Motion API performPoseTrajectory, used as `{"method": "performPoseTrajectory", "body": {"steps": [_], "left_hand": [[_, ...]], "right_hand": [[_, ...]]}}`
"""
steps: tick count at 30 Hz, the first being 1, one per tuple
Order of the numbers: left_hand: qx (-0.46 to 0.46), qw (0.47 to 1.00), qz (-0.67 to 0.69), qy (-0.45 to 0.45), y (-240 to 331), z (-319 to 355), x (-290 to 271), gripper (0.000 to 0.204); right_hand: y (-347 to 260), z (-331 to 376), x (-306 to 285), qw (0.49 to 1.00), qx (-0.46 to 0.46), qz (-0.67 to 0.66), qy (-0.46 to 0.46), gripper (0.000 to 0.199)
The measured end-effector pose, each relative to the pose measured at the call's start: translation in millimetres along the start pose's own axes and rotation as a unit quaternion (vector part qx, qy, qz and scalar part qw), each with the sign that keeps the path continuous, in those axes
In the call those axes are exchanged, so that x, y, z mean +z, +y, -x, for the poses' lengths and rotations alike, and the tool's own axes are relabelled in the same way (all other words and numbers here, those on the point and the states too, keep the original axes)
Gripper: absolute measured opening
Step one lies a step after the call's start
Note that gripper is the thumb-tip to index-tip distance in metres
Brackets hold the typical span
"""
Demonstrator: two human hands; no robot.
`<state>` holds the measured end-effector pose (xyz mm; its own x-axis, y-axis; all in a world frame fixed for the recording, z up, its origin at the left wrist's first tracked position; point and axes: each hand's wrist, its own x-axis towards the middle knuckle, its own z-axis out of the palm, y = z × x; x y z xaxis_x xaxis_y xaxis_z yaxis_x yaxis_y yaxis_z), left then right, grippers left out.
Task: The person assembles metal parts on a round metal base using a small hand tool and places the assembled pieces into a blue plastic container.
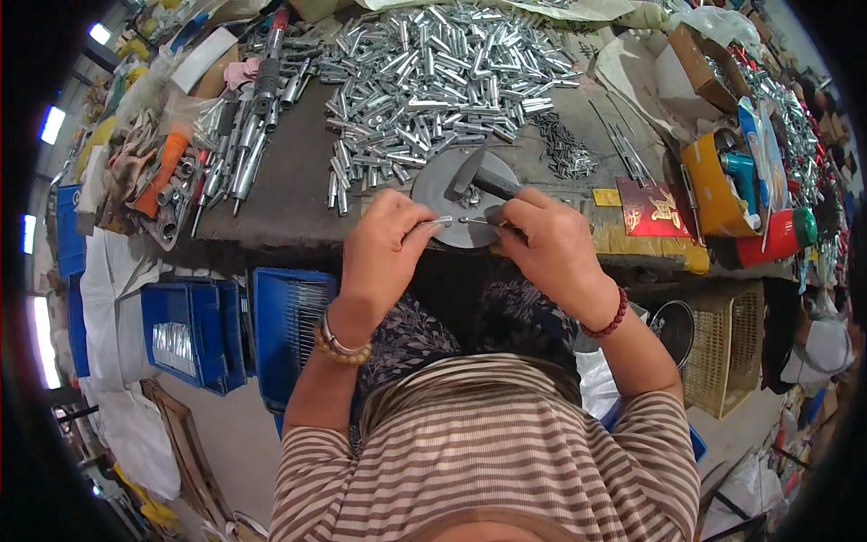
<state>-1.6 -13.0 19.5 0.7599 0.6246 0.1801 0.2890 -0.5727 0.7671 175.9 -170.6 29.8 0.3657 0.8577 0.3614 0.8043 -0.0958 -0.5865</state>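
My left hand (381, 246) is closed in a pinch on a small shiny metal piece (441, 221), held over the near edge of a round grey metal plate (432, 191). Facing it, my right hand (555, 246) pinches a thin metal pin (470, 220); the two parts point at each other with a small gap between. A hammer (492, 183) with a dark handle lies on the plate, just beyond my fingers. Some tiny metal bits (471, 195) rest beside its head. My fingertips partly cover both held parts, so their full shape is hidden.
Beyond the plate spreads a big heap of shiny metal tubes (433, 72). Small dark pins (566, 149) and long thin rods (623, 144) lie to its right. Tools (248, 135) crowd the left. A yellow box (713, 176) stands right; blue bins (203, 321) sit below the bench.
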Motion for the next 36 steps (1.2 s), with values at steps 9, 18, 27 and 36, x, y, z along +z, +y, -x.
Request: {"method": "performPoseTrajectory", "body": {"steps": [9, 18, 27, 36], "left_hand": [[0.114, 0.990, -0.076, 0.040, -7, -3, 1, 0.014], [0.105, 0.991, -0.071, 0.039, -10, 1, 4, 0.015], [0.153, 0.979, -0.119, 0.059, -15, 3, 9, 0.020], [0.167, 0.979, -0.083, 0.078, -20, 5, 12, 0.023]], "right_hand": [[6, -5, 3, 0.986, -0.109, 0.124, 0.019, 0.014], [10, -7, 7, 0.987, -0.124, 0.098, 0.021, 0.011], [18, -12, 12, 0.992, -0.104, 0.056, 0.037, 0.010], [72, -43, -19, 0.966, 0.006, 0.247, 0.079, 0.009]]}}
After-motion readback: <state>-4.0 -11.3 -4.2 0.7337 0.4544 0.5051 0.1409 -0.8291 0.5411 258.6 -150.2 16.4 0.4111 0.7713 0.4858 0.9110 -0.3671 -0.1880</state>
